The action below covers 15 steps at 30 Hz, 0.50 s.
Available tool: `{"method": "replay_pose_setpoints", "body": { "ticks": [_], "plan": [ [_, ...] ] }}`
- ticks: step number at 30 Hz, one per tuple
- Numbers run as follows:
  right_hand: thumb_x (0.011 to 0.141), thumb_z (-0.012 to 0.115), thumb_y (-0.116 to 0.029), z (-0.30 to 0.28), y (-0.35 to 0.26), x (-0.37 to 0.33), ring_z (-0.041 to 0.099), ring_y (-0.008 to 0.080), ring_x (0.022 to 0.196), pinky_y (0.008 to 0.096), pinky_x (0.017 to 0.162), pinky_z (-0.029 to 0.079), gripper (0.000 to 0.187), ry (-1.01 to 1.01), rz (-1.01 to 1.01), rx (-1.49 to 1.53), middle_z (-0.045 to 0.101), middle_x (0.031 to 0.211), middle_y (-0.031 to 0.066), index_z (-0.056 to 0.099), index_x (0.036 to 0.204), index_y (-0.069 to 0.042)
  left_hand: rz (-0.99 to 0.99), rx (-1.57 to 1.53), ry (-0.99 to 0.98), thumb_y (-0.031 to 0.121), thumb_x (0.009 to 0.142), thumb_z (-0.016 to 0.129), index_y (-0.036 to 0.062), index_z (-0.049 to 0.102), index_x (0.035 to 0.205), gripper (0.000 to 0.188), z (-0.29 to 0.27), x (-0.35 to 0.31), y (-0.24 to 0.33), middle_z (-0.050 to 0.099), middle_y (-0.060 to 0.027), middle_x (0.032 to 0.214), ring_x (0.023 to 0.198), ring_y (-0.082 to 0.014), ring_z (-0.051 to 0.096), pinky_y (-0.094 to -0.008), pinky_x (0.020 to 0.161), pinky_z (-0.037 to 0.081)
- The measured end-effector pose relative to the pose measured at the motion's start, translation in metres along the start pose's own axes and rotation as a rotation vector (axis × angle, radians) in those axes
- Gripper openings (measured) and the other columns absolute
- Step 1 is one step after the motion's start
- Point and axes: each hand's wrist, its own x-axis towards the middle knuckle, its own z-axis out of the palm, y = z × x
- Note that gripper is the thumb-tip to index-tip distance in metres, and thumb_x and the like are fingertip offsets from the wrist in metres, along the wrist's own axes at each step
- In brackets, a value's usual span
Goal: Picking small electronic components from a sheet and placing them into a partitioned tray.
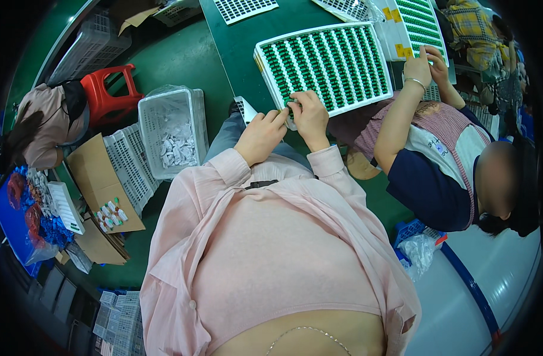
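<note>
A white tray [362, 106] filled with rows of small green cylindrical pieces [325, 66] sits tilted at the table's near edge. At its near left corner my left hand [261, 136] has its fingers drawn together, thumb and forefinger close to the tray rim. My right hand [310, 120] is just beside it, fingers bent and pinched over the corner pieces. Whatever the fingertips hold is too small and covered to make out. A white sheet with dark rectangular labels [245, 110] lies by the table edge, left of my left hand.
Another label sheet [245, 8] lies on the green table [221, 26]. At right a co-worker's hands [423, 68] work over a second tray of green pieces [418, 22]. To my left stand a white crate [201, 127] with bagged white parts, a red stool [108, 95] and a cardboard box [99, 172].
</note>
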Motion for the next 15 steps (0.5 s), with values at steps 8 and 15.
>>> {"method": "replay_pose_setpoints", "body": {
  "ticks": [8,15],
  "plan": [
    [0.076,0.074,-0.012,-0.002,0.009,0.004,0.063,0.0307,0.072,0.0413,0.062,0.050,0.010,-0.064,-0.127,0.110,0.061,0.084,0.0071,0.065,0.078,-0.008,-0.010,-0.065,-0.017,0.009,0.073,0.061,0.0027,0.063,0.094,0.023,-0.003,-0.004,-0.002,0.052,-0.0134,0.133,0.101,-0.0247,0.055,-0.0348,0.080,0.045],
    [0.070,0.076,-0.009,-0.006,0.022,0.007,0.064,0.0207,0.062,0.0326,0.058,0.051,0.016,-0.216,0.044,0.337,0.065,0.075,0.0074,0.065,0.080,-0.006,-0.042,-0.128,0.031,0.007,0.075,0.058,0.0040,0.061,0.093,0.018,-0.005,-0.011,-0.004,0.054,-0.0156,0.131,0.103,-0.0265,0.056,-0.0373,0.082,0.046]
  ]
}}
